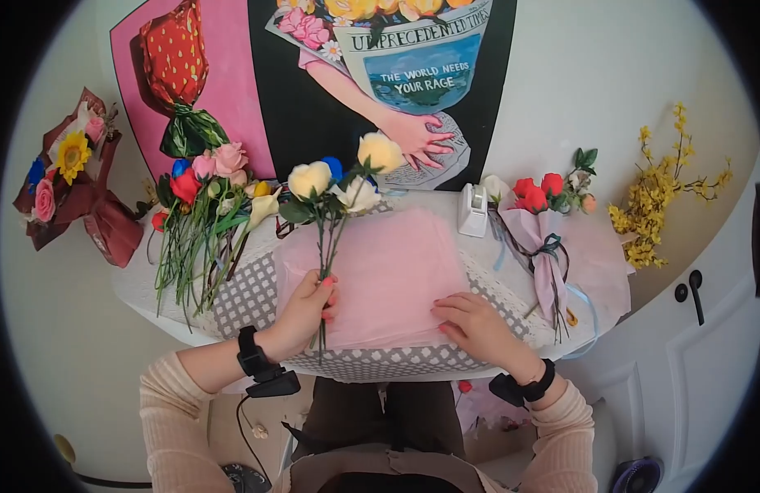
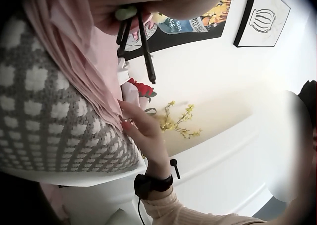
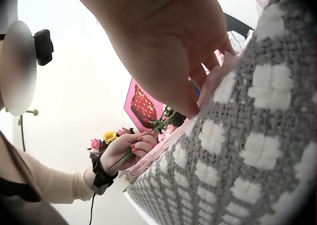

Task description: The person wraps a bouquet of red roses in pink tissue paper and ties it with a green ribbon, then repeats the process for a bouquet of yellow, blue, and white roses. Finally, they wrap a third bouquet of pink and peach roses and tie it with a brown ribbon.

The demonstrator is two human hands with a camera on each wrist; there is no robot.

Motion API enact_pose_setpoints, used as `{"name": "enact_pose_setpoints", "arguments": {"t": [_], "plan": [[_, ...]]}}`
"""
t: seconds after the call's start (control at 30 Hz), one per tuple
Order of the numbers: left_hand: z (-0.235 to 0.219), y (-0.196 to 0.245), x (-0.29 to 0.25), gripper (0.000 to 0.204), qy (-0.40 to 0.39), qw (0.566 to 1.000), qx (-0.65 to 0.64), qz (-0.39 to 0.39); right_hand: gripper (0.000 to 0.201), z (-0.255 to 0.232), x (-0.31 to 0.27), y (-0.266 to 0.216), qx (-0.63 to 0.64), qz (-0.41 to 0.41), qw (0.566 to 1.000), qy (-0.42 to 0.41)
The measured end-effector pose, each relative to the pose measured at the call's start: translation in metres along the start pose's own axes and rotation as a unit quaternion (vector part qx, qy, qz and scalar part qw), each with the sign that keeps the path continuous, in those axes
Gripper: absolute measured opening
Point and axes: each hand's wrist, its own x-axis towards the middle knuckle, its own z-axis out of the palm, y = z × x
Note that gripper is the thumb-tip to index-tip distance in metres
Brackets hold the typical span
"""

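My left hand (image 1: 304, 306) grips a small bunch of stems, upright, topped by cream roses (image 1: 380, 153) and a white bloom (image 1: 359, 195). Cut stem ends (image 2: 147, 56) stick out below that hand in the left wrist view. Under it lies a stack of sheer pink sheets (image 1: 388, 271). At the stack's right front corner, my right hand (image 1: 476, 327) holds the edge between thumb and fingers; the right wrist view has the pink edge (image 3: 218, 81) raised between them. The exact thumb contact is partly hidden.
Loose flowers (image 1: 201, 238) lie at the left, beside a burgundy-wrapped bouquet (image 1: 109, 197). To the right are a white tape dispenser (image 1: 473, 212), a pink-wrapped bouquet (image 1: 547, 246) and yellow blossoms (image 1: 647, 205). A checked cloth (image 1: 244, 300) lies beneath the sheets.
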Motion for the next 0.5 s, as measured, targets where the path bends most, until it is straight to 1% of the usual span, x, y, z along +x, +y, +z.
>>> {"name": "enact_pose_setpoints", "arguments": {"t": [0.03,0.07,0.13,0.17,0.23,0.27,0.33,0.47,0.5], "plan": [[-0.002,0.002,-0.001,0.011,-0.007,1.000,-0.005,0.023,0.021,0.000,-0.001,0.001,0.002,-0.005,1.000,0.005],[-0.003,0.005,-0.002,0.011,-0.014,0.999,-0.010,0.047,0.021,0.001,-0.002,0.001,0.000,-0.004,1.000,0.006],[-0.005,0.013,-0.007,0.011,-0.017,0.998,-0.002,0.058,0.014,0.001,-0.002,0.002,0.005,-0.007,1.000,0.027],[-0.007,0.017,-0.009,0.011,-0.025,0.997,0.002,0.072,0.014,-0.001,-0.001,0.002,0.004,-0.007,1.000,0.028],[-0.011,0.024,-0.013,0.011,-0.030,0.995,0.008,0.094,0.014,-0.004,0.001,-0.002,0.053,-0.023,0.995,0.083],[-0.012,0.028,-0.015,0.011,-0.029,0.995,0.008,0.094,0.014,-0.007,0.000,-0.003,0.054,-0.024,0.995,0.083],[-0.014,0.035,-0.020,0.011,-0.022,0.993,-0.019,0.116,0.016,-0.020,-0.004,-0.004,0.096,0.048,0.975,0.194],[-0.016,0.046,-0.028,0.010,-0.007,0.990,-0.011,0.139,0.017,-0.042,-0.027,-0.013,0.080,0.041,0.974,0.206],[-0.018,0.046,-0.029,0.010,-0.008,0.990,-0.012,0.140,0.017,-0.046,-0.036,-0.018,0.061,0.013,0.982,0.176]]}}
